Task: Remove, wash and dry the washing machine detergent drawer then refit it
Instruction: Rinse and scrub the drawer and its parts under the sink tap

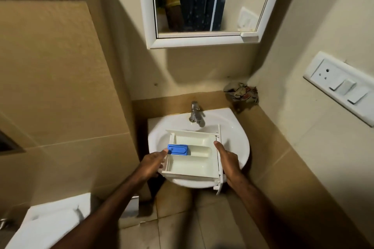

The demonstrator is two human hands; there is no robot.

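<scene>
White-framed mirror [204, 4], wall switch panel [342, 87], crumpled cloth [241, 92], toilet [50, 226]

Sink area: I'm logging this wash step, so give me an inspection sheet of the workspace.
Surface: white basin set on a tan counter; no water seen running from the tap.
Job's things: detergent drawer held level over the basin, open side up, blue insert at its left; front panel toward the right.
Clutter: crumpled patterned cloth in the counter's back corner.
Grips: left hand holds the drawer's left end, thumb by the blue insert; right hand holds the right end.
Cables: nothing seen.
Surroundings: mirror above the sink, socket and switch plate on the right wall, toilet at lower left, tiled floor.
</scene>
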